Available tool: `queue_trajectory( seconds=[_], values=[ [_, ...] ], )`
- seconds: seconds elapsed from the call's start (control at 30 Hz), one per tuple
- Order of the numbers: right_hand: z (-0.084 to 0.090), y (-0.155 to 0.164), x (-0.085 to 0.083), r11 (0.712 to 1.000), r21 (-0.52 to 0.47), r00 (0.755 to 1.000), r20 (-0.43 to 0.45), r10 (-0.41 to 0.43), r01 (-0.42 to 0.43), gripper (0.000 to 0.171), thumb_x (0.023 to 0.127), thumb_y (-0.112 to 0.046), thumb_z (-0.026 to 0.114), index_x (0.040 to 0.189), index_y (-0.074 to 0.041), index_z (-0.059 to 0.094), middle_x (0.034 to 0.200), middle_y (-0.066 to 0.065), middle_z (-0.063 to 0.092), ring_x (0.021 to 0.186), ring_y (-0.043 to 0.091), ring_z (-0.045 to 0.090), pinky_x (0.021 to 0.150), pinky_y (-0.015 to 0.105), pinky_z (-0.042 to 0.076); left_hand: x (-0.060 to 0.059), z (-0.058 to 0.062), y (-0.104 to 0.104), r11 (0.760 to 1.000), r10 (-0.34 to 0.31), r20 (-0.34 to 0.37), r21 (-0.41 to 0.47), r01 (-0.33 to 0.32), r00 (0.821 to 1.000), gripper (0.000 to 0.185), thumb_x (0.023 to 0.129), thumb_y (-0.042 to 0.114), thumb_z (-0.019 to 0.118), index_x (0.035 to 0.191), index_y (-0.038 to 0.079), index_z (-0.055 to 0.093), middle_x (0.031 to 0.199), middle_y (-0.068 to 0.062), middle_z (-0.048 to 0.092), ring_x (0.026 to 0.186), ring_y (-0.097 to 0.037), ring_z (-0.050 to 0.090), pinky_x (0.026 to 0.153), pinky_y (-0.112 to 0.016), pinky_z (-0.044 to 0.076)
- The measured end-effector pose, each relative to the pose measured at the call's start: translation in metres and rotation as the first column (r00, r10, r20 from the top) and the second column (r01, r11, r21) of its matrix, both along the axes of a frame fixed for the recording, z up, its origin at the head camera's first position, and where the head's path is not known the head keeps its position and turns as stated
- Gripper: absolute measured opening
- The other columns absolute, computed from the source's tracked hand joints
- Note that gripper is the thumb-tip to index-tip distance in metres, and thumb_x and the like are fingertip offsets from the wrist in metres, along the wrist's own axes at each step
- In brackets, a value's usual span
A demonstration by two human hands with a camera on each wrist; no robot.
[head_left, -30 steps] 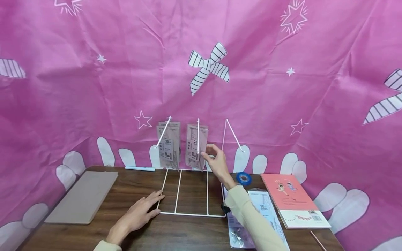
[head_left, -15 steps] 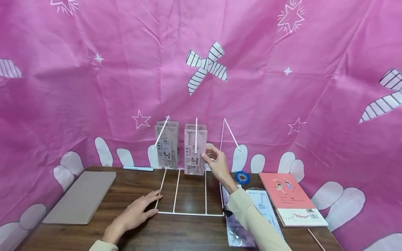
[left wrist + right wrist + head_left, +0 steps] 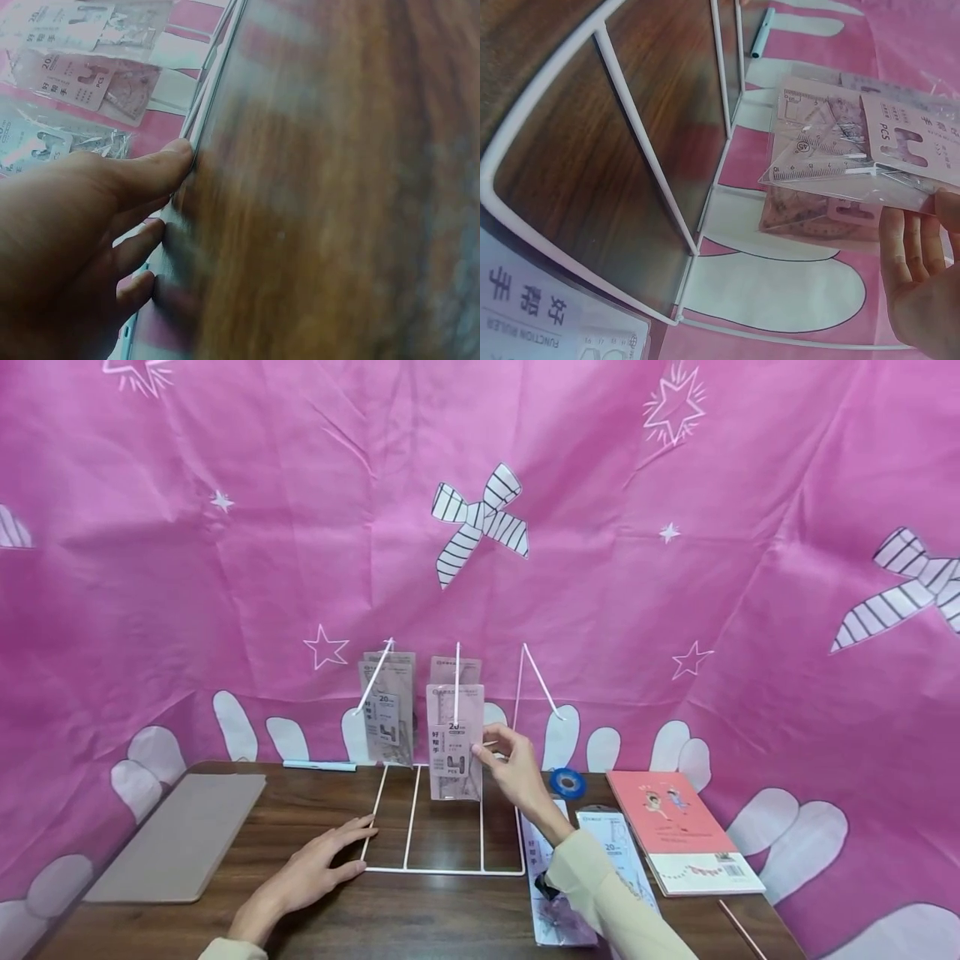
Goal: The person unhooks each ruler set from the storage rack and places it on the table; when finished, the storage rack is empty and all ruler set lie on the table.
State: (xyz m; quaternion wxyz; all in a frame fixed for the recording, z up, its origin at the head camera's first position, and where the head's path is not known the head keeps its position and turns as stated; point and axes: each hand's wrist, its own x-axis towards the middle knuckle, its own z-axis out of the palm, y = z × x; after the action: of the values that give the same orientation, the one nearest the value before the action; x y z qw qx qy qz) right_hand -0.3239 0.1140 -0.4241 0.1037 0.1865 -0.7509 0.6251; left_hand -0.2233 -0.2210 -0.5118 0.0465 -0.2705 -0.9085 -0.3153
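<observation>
My right hand [image 3: 516, 774] pinches the right edge of a clear-wrapped ruler set [image 3: 467, 714] on the middle arm of a white wire display rack [image 3: 442, 872]. Rulers and a set square show through its film in the right wrist view. Behind it on the same arm hangs another ruler set [image 3: 459, 670]. More packs [image 3: 386, 714] hang from the rack's left arm; the right arm carries nothing. My left hand [image 3: 311, 868] rests on the table at the rack's left side, its thumb and fingertips touching the base wire [image 3: 212, 82].
Right of the rack lie more ruler sets [image 3: 613, 847], blue tape [image 3: 567, 783], a pink book [image 3: 678, 818] and a pencil-like stick [image 3: 741, 928]. A grey-brown board [image 3: 183, 835] lies left, with a light-blue pen [image 3: 320, 766] at the back. Pink cloth hangs behind.
My right hand has drawn the front ruler set forward along the middle arm, away from the one behind it. The left hand stays at the base. The head view has shifted slightly.
</observation>
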Motion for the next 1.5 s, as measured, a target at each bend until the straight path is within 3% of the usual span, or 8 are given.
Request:
queue_trajectory(
  seconds=[0.1,0.33,0.67,1.03,1.27,1.5],
  values=[
    [0.0,0.0,0.005,1.0,0.008,1.0,-0.008,0.001,-0.001,0.02,0.093,0.001,0.075,0.113,-0.001,0.073,0.106,0.017,0.076,0.091,0.026,0.074,0.081,0.045,0.064,0.0,-0.001,-0.001,1.0,0.0,-0.001,0.002,0.0,1.0,0.045,0.103,0.026,0.067,0.143,0.005,0.062,0.156,-0.018,0.051,0.138,-0.046,0.05,0.108,-0.073,0.039],
    [0.001,0.003,0.019,0.999,0.05,1.0,-0.028,0.008,-0.007,0.014,0.094,-0.002,0.076,0.108,-0.005,0.074,0.105,0.011,0.076,0.091,0.022,0.076,0.078,0.028,0.063,0.0,-0.003,-0.001,1.0,-0.007,-0.033,0.004,0.007,0.999,0.044,0.102,0.025,0.068,0.142,0.005,0.063,0.154,-0.02,0.053,0.136,-0.047,0.052,0.106,-0.073,0.039],
    [0.003,0.007,0.038,0.996,0.083,0.999,-0.024,0.037,-0.035,0.013,0.095,-0.002,0.075,0.107,-0.006,0.072,0.102,0.012,0.078,0.089,0.02,0.076,0.08,0.038,0.064,0.0,-0.001,-0.001,1.0,-0.006,0.015,0.015,0.005,1.0,0.045,0.103,0.025,0.066,0.143,0.004,0.062,0.156,-0.02,0.05,0.138,-0.049,0.049,0.108,-0.075,0.037],
    [0.004,0.009,0.056,0.997,0.059,0.999,-0.019,0.05,-0.049,0.014,0.094,-0.001,0.075,0.107,-0.006,0.072,0.1,0.011,0.077,0.089,0.023,0.074,0.079,0.039,0.065,0.0,-0.003,0.0,1.0,-0.009,-0.076,0.001,0.009,0.997,0.044,0.101,0.024,0.07,0.14,0.005,0.064,0.152,-0.021,0.055,0.134,-0.045,0.054,0.104,-0.071,0.042],
    [0.005,0.01,0.068,0.996,0.068,0.998,-0.025,0.061,-0.059,0.014,0.094,-0.002,0.076,0.108,-0.006,0.072,0.096,0.01,0.076,0.087,0.023,0.074,0.079,0.046,0.064,0.0,-0.003,0.0,1.0,-0.005,-0.077,0.003,0.006,0.997,0.044,0.101,0.023,0.07,0.14,0.006,0.064,0.152,-0.019,0.055,0.136,-0.044,0.054,0.106,-0.071,0.041],
    [0.01,0.013,0.083,0.994,0.079,0.998,-0.001,0.07,-0.069,0.014,0.095,-0.002,0.075,0.107,-0.009,0.072,0.094,0.008,0.076,0.087,0.022,0.073,0.076,0.041,0.065,-0.001,-0.003,0.0,1.0,-0.011,-0.07,0.003,0.012,0.997,0.044,0.101,0.023,0.07,0.14,0.004,0.064,0.152,-0.02,0.055,0.135,-0.044,0.054,0.105,-0.072,0.041]
  ],
)
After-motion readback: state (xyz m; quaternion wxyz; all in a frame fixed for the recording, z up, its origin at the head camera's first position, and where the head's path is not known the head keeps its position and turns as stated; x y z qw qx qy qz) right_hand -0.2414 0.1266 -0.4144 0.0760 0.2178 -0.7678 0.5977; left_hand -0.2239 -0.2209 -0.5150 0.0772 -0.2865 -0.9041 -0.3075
